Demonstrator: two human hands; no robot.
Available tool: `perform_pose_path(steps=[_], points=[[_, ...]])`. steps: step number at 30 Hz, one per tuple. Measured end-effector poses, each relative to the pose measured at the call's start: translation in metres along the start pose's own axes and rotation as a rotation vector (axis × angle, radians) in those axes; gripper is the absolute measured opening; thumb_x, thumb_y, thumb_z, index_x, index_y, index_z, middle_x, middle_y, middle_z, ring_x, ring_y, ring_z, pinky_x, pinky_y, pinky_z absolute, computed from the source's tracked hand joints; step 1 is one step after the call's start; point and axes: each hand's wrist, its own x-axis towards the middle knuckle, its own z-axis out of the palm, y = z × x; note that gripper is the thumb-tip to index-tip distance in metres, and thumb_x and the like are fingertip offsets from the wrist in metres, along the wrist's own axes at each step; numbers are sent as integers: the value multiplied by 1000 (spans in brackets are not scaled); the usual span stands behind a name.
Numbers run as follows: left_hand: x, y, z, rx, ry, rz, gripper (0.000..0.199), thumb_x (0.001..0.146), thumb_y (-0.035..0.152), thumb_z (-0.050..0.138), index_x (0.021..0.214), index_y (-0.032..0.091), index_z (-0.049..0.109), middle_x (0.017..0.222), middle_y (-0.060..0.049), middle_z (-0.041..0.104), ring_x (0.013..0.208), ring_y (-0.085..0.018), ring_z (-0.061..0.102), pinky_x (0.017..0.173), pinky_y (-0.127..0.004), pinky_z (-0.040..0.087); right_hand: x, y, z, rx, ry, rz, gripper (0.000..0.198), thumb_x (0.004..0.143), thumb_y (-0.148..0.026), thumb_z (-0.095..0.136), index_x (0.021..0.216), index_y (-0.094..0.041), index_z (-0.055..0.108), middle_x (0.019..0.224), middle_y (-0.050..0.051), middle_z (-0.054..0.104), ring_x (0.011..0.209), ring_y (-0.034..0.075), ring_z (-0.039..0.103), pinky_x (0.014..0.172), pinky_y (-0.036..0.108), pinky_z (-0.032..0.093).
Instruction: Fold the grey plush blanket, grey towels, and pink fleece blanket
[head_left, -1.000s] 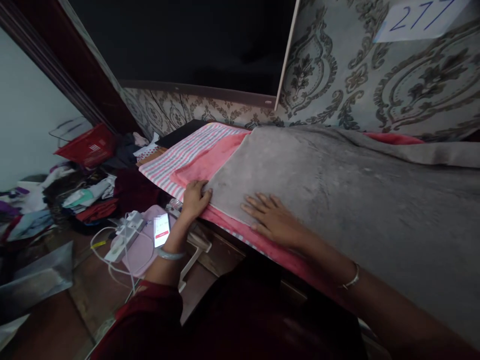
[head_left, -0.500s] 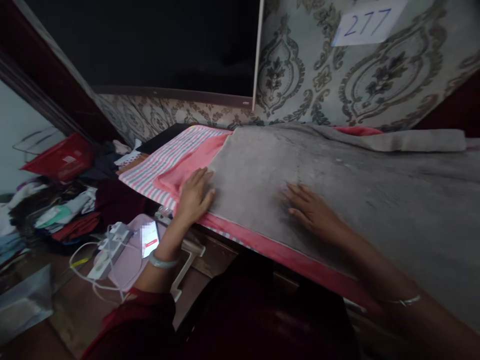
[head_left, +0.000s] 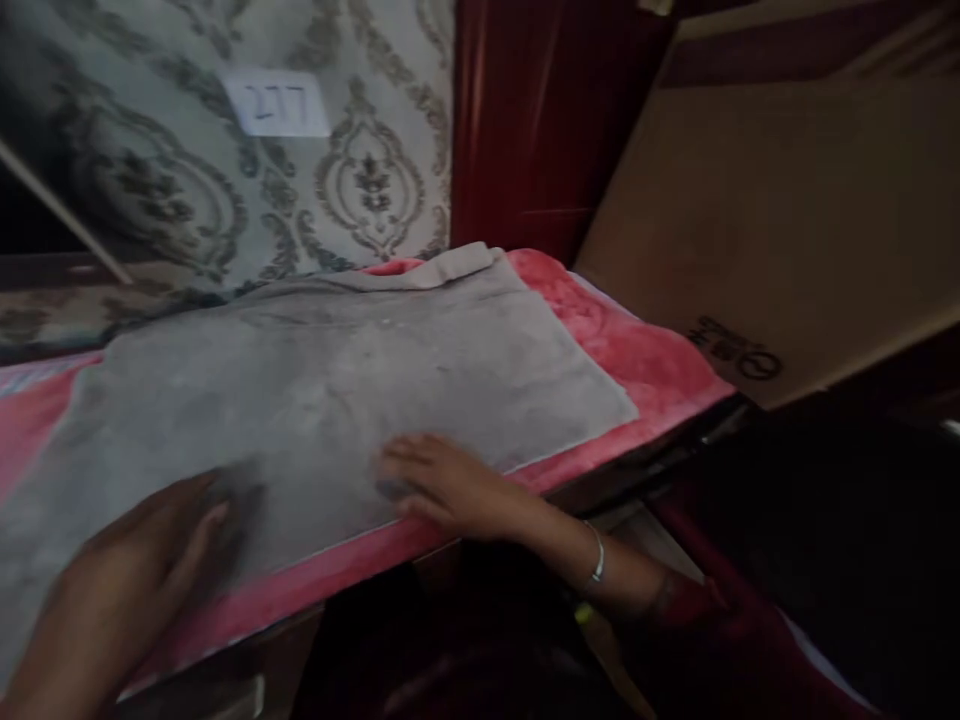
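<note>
A grey plush cloth (head_left: 315, 390) lies spread flat over a pink plush blanket (head_left: 600, 345), whose edge shows along the front and right. The grey cloth's far edge is folded over in a raised band. My left hand (head_left: 139, 565) is low over the cloth's left front part, thumb apart, its fingertips blurred. Close to the front edge, my right hand (head_left: 454, 488) rests on the cloth with fingers stretched out. Neither hand holds anything.
Patterned wallpaper (head_left: 367, 180) with a paper marked 277 (head_left: 285, 104) stands behind. A large cardboard box (head_left: 780, 220) leans at the right, beside a dark red panel (head_left: 525, 120). A dark screen's corner (head_left: 37, 220) shows at the far left.
The view has swung to the right, bringing the box and the cloth's right end into sight. Both hands have moved rightward along the grey cloth, which stays spread out.
</note>
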Motion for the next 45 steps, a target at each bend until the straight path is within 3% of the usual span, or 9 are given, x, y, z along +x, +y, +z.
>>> perform_pose_path(steps=[2,5,9,13,17,20,23,33,45], points=[[40,53,7,-76,10,221,64,94,59,29,138,23,59,139,-13,63,127,-33,60,108,-51,48,-3,27,-21,-101,151,206,56,106,-44,45,156,-20,40,162,12,34,152,22,27,124,41,23],[83,130,25,-105,-40,430,64,95,58,34,145,24,54,156,-11,48,145,-35,42,115,-57,37,-20,66,-46,-263,240,556,63,105,-47,44,160,-20,30,167,15,20,155,32,13,122,56,20],[98,172,58,-74,-144,516,61,95,54,42,150,27,50,161,-10,40,150,-40,31,114,-66,32,-71,100,-55,-372,134,890,67,103,-57,42,160,-23,32,168,13,17,155,36,13,122,60,15],[90,168,71,-65,-155,555,61,98,51,39,154,28,43,163,-10,36,151,-39,28,115,-68,30,-122,126,-55,-453,162,945,65,104,-58,35,159,-24,34,167,11,22,154,32,17,122,58,18],[88,166,68,-57,-155,547,61,99,52,37,155,28,43,163,-10,36,151,-40,29,114,-68,31,-146,152,-74,-499,218,1022,58,103,-49,40,154,-21,43,162,14,34,149,34,31,115,61,29],[89,167,69,-73,-146,551,61,99,53,37,155,28,43,163,-9,36,151,-39,28,115,-67,30,-152,164,-93,-513,319,1089,47,101,-35,44,142,-14,57,142,19,58,134,33,50,107,49,42],[89,167,73,-81,-123,546,61,99,54,37,154,27,44,163,-10,37,152,-38,27,117,-66,28,-155,170,-107,-505,368,1111,37,98,-28,49,125,-12,69,122,20,68,118,32,59,98,40,46],[91,166,76,-77,-117,549,62,99,54,36,154,26,45,162,-11,37,152,-39,26,117,-66,27,-157,186,-119,-352,423,1149,15,90,-24,62,98,-13,69,94,9,72,79,18,62,65,25,40],[91,165,76,-92,-115,562,63,98,56,38,154,27,45,162,-11,38,152,-39,27,117,-66,27,-170,184,-112,-325,461,1114,13,95,-20,55,99,-14,65,96,10,71,85,19,62,73,26,41]])
